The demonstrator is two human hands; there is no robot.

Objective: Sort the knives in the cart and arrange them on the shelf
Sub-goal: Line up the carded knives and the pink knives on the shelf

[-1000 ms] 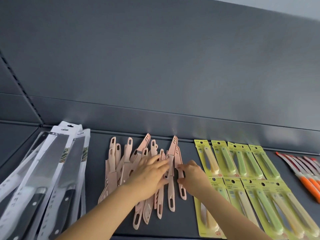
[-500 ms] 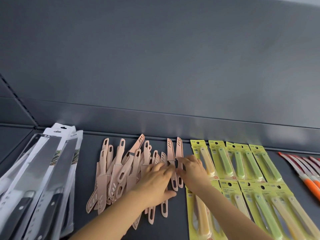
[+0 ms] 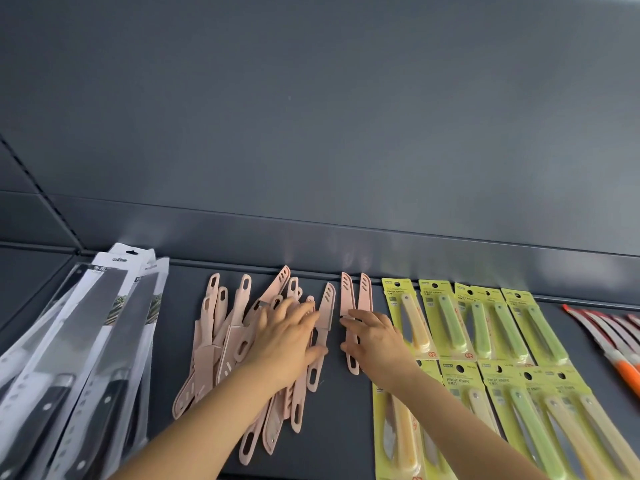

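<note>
The pink knife [image 3: 328, 303], laid tip toward the shelf's [image 3: 343, 427] back, is touched from its left by the left hand's [image 3: 287, 337] spread fingers [image 3: 301, 311].

Two bare forearms reach forward from the bottom edge, the left forearm [image 3: 207, 420] from the lower left, the right forearm [image 3: 460, 424] from the lower right, converging toward the middle. The left grip [image 3: 287, 337] lies palm down, fingers spread and fairly straight, thumb out to the right. The right grip [image 3: 375, 337] sits just beside it, apart, fingers extended toward the left, thumb splayed below them, apparently pressing rather than pinching.
</note>
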